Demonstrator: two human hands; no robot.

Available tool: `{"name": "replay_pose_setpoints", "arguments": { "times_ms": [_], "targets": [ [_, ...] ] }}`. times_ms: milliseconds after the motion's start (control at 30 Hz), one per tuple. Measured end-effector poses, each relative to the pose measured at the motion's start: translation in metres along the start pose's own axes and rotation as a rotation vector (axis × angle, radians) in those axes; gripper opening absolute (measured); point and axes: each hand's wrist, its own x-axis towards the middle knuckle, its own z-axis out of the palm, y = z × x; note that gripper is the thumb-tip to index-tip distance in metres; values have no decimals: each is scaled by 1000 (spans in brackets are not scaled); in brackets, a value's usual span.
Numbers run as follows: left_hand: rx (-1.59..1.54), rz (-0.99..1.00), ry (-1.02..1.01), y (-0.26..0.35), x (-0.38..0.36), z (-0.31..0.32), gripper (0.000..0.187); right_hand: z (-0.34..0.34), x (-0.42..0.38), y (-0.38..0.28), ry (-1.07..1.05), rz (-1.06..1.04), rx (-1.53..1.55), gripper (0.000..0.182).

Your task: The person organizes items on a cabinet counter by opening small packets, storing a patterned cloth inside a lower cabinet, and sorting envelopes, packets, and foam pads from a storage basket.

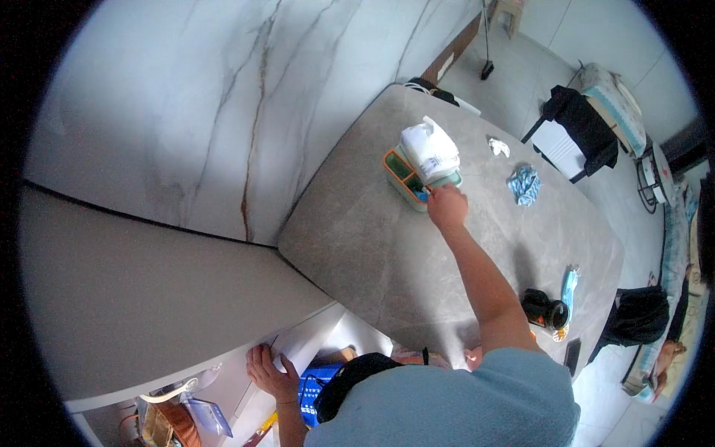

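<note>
My right hand (pixel 448 207) reaches across the grey table to the near corner of a green box with orange-edged compartments (pixel 408 183). Its fingers are closed at a compartment with something blue inside; whatever they may hold is hidden. A white plastic packet (pixel 430 149) lies on top of the box. On the left, my left hand (pixel 272 372) rests on the pale edge of a cabinet, fingers apart and holding nothing. Close to it are an open cabinet space and a blue printed package (pixel 316 387).
On the grey table (pixel 357 253) lie a crumpled white tissue (pixel 498 147), a blue-and-white cloth (pixel 524 185), a dark jar (pixel 544 309) and a light blue packet (pixel 570 290). A marbled wall (pixel 223 112) borders the table. A black-and-white chair (pixel 570 138) stands beyond.
</note>
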Motion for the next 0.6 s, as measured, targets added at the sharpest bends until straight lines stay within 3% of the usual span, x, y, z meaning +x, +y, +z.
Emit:
{"name": "replay_pose_setpoints", "arguments": {
  "times_ms": [233,367,600],
  "targets": [
    [-13,-1,-20,-5,-4,4,42,9,8,5,-89,139,-40,13],
    [18,-11,-26,-1,-1,1,40,8,6,11,-69,104,-6,14],
    [10,-5,-19,-2,-1,3,41,4,-6,16,-84,156,215,12]
  ]
}}
